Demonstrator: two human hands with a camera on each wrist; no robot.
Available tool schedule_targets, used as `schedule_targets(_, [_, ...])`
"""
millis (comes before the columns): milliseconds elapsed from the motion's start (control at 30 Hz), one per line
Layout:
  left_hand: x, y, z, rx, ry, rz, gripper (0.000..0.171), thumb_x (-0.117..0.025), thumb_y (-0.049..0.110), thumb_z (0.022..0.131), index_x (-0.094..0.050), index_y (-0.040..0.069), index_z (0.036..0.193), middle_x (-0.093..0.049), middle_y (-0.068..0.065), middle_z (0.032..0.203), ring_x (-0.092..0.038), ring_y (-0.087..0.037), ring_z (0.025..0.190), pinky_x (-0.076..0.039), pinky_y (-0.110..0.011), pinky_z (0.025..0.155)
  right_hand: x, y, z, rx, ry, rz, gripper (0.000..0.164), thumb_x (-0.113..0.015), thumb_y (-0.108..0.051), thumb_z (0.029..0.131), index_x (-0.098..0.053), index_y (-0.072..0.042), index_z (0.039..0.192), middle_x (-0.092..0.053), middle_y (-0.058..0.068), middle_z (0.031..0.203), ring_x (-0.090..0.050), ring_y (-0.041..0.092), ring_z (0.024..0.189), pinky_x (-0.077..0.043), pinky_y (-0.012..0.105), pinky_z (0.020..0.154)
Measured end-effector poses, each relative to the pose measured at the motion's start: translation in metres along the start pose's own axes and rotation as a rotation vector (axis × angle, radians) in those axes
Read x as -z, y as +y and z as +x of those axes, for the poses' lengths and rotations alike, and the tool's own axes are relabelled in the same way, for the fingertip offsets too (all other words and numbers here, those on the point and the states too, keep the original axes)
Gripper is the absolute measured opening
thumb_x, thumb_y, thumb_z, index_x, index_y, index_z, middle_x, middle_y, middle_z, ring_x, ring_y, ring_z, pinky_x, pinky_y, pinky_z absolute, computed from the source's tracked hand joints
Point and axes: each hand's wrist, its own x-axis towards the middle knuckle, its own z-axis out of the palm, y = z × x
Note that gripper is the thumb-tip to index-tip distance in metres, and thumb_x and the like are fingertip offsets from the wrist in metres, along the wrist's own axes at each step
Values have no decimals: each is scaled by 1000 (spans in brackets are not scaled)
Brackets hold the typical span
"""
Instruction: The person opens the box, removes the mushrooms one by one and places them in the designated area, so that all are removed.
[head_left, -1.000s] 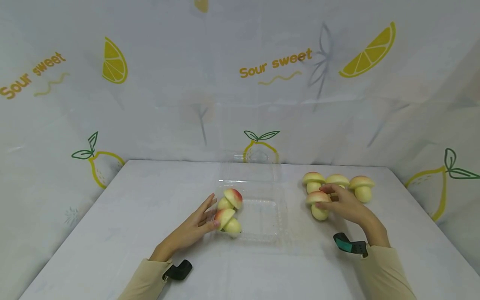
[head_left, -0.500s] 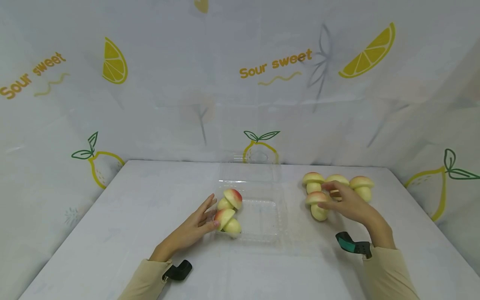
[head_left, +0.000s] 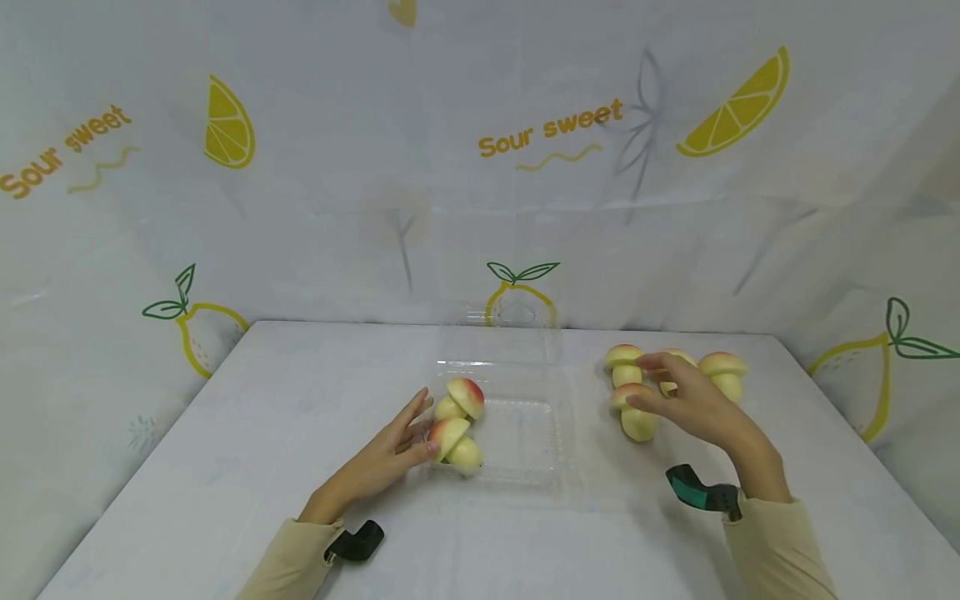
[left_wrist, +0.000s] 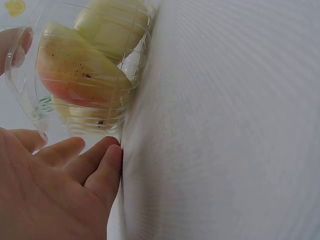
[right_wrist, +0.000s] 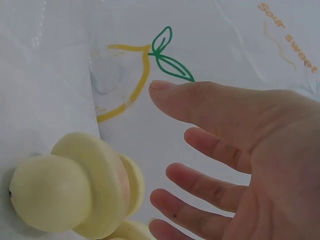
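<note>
With fingers loosely spread and nothing grasped, the right hand (head_left: 697, 404) has been shifted slightly leftward at four mushroom-shaped pieces (head_left: 638, 423) near the surface's (head_left: 225, 467) far-right corner, so no pickup seems made yet; the clear container (head_left: 525, 433) is touched by the relaxed left hand (head_left: 382, 458).

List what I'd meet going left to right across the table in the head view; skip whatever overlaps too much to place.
Left hand, clear container, leftmost back-row mushroom-shaped piece, partly hidden middle back-row piece, rightmost back-row piece.
</note>
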Motion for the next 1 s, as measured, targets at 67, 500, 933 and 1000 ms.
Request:
schedule_targets(67, [0, -1, 0, 0, 1, 1, 84, -59, 27, 101, -1, 16, 161, -14, -16, 166, -28, -43, 148, -29, -58, 118, -1, -3, 0, 16, 17, -2, 62, -67, -31, 96, -43, 7, 139, -46, 26, 142, -46, 48, 128, -44, 61, 98])
schedule_targets(500, [0, 2, -1, 5, 0, -7, 84, -59, 28, 101, -1, 17, 161, -12, -16, 166, -27, -43, 148, -28, -58, 119, -16, -27, 2, 104, 168, 59, 54, -67, -26, 96, -47, -1, 139, -47, 20, 142, -48, 44, 129, -44, 58, 101])
schedule_targets(933, [0, 0, 0, -5, -9, -13, 84, -58, 28, 101, -1, 15, 161, -7, -11, 168, -23, -40, 151, -28, -57, 119, -32, -38, 8, 118, 162, 69, 50, -69, -21, 94, -50, -3, 137, -48, 19, 140, -50, 42, 128, -50, 58, 97])
schedule_targets(1000, [0, 0, 0, -10, -10, -12, 84, -58, 28, 101, -1, 15, 161, -6, -10, 168, -22, -39, 151, -28, -57, 119, -34, -38, 8, 131, 163, 64, 49, -69, -21, 94, -50, -3, 136, -49, 19, 139, -50, 42, 128, -49, 58, 96])
